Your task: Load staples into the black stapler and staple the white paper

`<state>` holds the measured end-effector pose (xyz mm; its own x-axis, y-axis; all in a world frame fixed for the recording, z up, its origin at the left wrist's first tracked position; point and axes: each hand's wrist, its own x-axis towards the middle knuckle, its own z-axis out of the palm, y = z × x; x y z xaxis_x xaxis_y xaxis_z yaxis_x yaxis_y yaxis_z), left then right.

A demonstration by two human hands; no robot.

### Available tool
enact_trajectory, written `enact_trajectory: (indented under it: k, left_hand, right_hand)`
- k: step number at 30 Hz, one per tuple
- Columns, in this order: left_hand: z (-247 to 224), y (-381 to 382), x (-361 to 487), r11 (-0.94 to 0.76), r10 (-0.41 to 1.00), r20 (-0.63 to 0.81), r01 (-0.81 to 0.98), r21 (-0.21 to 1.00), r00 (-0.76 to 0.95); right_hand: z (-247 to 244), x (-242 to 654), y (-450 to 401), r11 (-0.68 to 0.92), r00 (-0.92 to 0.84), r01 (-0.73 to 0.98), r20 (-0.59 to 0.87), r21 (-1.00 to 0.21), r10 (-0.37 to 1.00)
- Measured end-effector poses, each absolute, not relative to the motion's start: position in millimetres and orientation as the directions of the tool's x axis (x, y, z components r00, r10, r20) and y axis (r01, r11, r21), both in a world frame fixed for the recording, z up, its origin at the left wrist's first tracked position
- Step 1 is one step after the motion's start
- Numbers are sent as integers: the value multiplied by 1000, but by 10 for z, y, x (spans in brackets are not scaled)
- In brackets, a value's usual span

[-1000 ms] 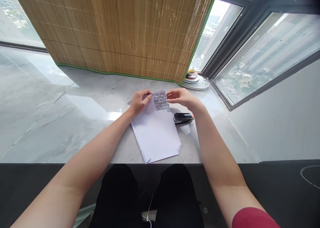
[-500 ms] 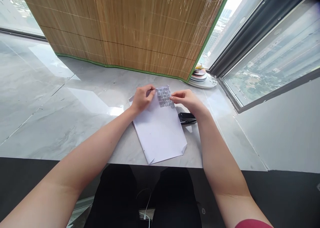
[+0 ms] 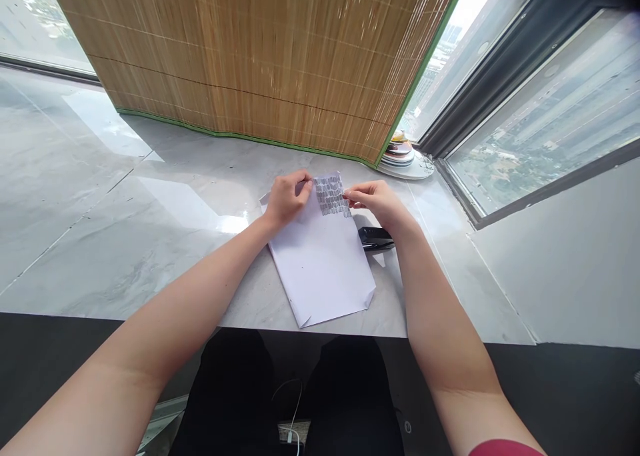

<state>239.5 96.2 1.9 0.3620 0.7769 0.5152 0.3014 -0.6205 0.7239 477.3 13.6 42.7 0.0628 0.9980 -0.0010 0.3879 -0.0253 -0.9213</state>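
Note:
A white paper packet (image 3: 325, 269) with folded corners lies on the marble ledge. Near its top, rows of short grey marks that look like staples (image 3: 331, 196) form a dense patch. My left hand (image 3: 289, 196) pinches the paper at the patch's upper left, with thumb and forefinger together. At the right edge of the patch, my right hand (image 3: 373, 199) has its thumb and forefinger pressed together on the paper; any tiny piece between them is too small to see. A black stapler (image 3: 375, 238) sits just right of the paper, partly hidden by my right wrist.
A bamboo blind (image 3: 260, 63) with green edging hangs down to the marble ledge (image 3: 125, 243). Stacked plates (image 3: 405, 161) stand at the back right by the window frame (image 3: 480, 76). Below the ledge, a white cable (image 3: 296, 409) runs between my legs.
Hardly anything differs. The view has shifted slightly, and both hands keep their pinch at the patch.

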Motion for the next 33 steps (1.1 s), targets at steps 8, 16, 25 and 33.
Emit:
enact_trajectory:
  k: [8,16,25,33]
  left_hand:
    - [4,969,2414,-616,783,507,336,713,361]
    - [5,969,2415,-619,781,517,324,715,350]
    - [-18,983,2416,-630,771,539,276,726,340]
    - [-6,967,2424,-608,786,508,290,739,353]
  right_hand:
    - [392,4792,152,-13,47,386,5,-922,999]
    - [369,4824,155,2,33,374,15,-927,999]
    - [446,4780,139,-68,40,310,-58,-948,997]
    - [486,4741,137,-108,29,264,-104,-958,994]
